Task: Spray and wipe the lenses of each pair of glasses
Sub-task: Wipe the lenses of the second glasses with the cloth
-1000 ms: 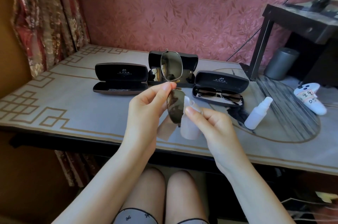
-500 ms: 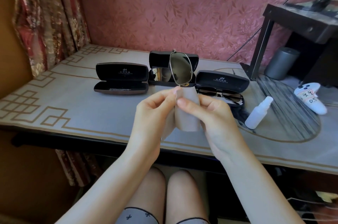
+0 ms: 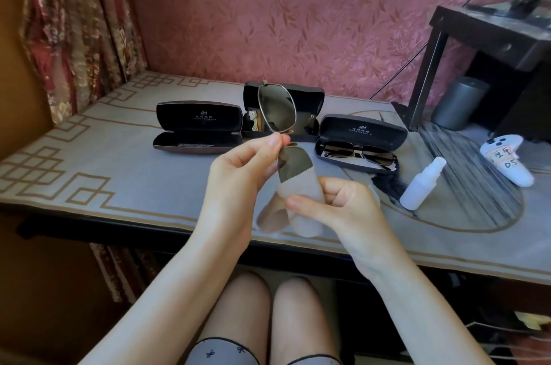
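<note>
The sunglasses (image 3: 277, 116) you hold have a thin, shiny metal frame and dark lenses that are smooth and glossy. The cloth (image 3: 301, 189) folded over the lower lens is soft, matt beige fabric with a zigzag-cut edge. The table covering (image 3: 89, 156) looks like matt woven cloth, grey with tan lines. The left case (image 3: 198, 126) has a smooth brownish shell with a dull sheen and a matt black lining. The right case (image 3: 362, 132) looks much the same in dark grey. The spray bottle (image 3: 420, 186) is smooth, milky white plastic. The controller (image 3: 518, 174) is glossy white plastic with paper labels stuck on.
</note>
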A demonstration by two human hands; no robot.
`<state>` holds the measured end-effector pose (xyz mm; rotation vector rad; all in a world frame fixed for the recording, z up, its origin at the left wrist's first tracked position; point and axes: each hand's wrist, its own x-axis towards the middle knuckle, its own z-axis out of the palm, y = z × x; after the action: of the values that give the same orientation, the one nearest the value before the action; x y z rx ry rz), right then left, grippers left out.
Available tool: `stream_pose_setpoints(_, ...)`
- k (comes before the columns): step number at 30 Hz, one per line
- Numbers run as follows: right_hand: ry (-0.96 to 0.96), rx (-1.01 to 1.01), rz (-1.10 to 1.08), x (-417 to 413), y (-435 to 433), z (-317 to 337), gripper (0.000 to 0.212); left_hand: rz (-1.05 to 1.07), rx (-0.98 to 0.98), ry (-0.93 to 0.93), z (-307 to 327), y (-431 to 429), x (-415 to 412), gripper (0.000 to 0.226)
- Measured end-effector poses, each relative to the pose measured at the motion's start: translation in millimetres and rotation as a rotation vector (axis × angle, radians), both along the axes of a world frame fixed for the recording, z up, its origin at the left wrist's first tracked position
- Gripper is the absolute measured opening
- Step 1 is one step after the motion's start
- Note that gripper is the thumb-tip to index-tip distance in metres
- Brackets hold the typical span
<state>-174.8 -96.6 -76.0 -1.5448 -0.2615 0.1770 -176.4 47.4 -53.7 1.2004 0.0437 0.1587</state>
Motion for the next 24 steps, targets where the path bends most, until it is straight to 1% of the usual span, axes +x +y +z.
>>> stream_pose_setpoints(1, -0.005, -0.008, 0.000, -0.2, -0.6, 1.2, 0.023, 0.001, -0.002, 0.000, -0.7, -0.4, 0.2, 0.016)
stream_pose_setpoints(4, -0.029, -0.005, 0.006, 1.0, 1.8, 4.9, 0.013, 0.000, 0.022, -0.005, -0.8, -3.3, -1.4, 0.017)
stream_pose_setpoints(7, -0.040, 0.060, -0.030, 5.7, 5.9, 10.4, 0.022, -0.039, 0.037, 0.011, 1.3, -7.9, -7.5, 0.018)
stream_pose_setpoints(9, -0.069, 0.069, -0.057, 8.7, 8.3, 13.9, 0.027, -0.042, 0.044, 0.009, 0.7, -8.7, -9.9, 0.018)
stream_pose_setpoints(11, -0.098, 0.059, -0.074, 9.0, 10.3, 15.8, 0.023, -0.038, 0.064, 0.000, -0.4, -7.2, -9.4, 0.018)
stream_pose_setpoints(13, -0.123, 0.043, -0.088, 8.5, 10.8, 15.1, 0.015, -0.043, 0.038, -0.009, 0.3, -5.2, -9.0, 0.018)
stream_pose_setpoints(14, -0.134, 0.022, -0.100, 9.0, 11.4, 14.2, 0.015, -0.047, 0.023, -0.014, 1.0, -4.8, -9.3, 0.019)
stream_pose_setpoints(15, -0.149, 0.001, -0.119, 9.6, 11.9, 13.4, 0.022, -0.047, 0.018, -0.020, 1.7, -4.7, -9.7, 0.020)
stream_pose_setpoints(18, -0.177, -0.031, -0.143, 7.8, 13.5, 15.0, 0.065, -0.032, 0.013, -0.031, 2.8, -6.4, -10.6, 0.019)
stream_pose_setpoints(19, -0.185, -0.037, -0.138, 6.7, 12.7, 16.1, 0.071, -0.025, 0.013, -0.025, 3.0, -7.0, -10.6, 0.019)
stream_pose_setpoints(20, -0.189, -0.031, -0.140, 6.3, 12.0, 16.7, 0.070, -0.017, 0.017, -0.015, 2.4, -7.2, -10.0, 0.018)
stream_pose_setpoints(21, -0.189, -0.028, -0.156, 6.4, 10.0, 16.3, 0.063, -0.007, 0.031, -0.005, 1.5, -7.0, -9.1, 0.017)
stream_pose_setpoints(22, -0.196, -0.043, -0.178, 6.2, 7.9, 16.1, 0.056, 0.003, 0.053, 0.000, 0.4, -6.7, -7.9, 0.017)
stream_pose_setpoints(24, -0.218, -0.098, -0.194, 4.1, 4.3, 16.6, 0.047, 0.009, 0.087, -0.001, -1.1, -6.0, -6.1, 0.016)
